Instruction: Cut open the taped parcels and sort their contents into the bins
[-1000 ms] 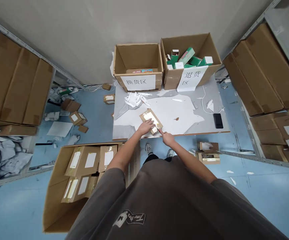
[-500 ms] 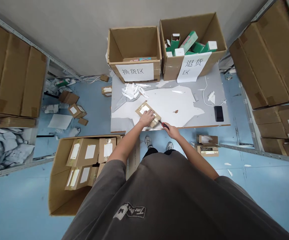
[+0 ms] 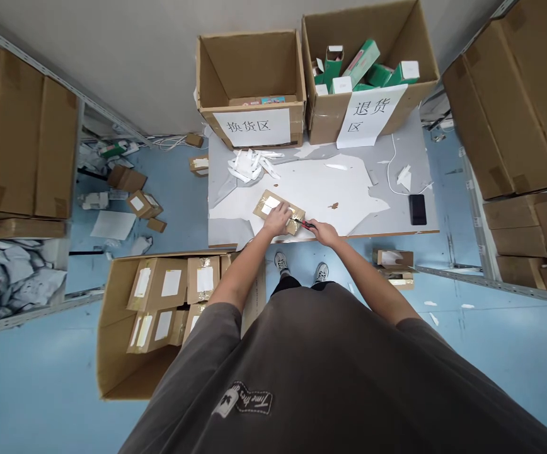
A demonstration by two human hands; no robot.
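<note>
A small cardboard box [image 3: 263,203] with a white label and shiny clear tape lies slanted on the table near its front edge. My left hand [image 3: 278,218] grips the box from above, fingers bent over its top and front side. In my right hand [image 3: 323,231] is a red-and-black utility knife [image 3: 307,224], its tip against the taped right end of the box. Part of the label is hidden under my left fingers. White paper [image 3: 314,183] spreads under the box on the grey tabletop.
Two open cartons, one with a few small packs [image 3: 249,127] and one with green boxes [image 3: 372,123], stand at the table's back. Crumpled paper strips [image 3: 249,165] and a phone [image 3: 417,209] lie on the table. A large carton [image 3: 113,328] of parcels stands at my left; shelves flank both sides.
The knife tip has moved left, further onto the box's taped end, with my right hand following. My left hand stays on the box. The camera view has shifted slightly.
</note>
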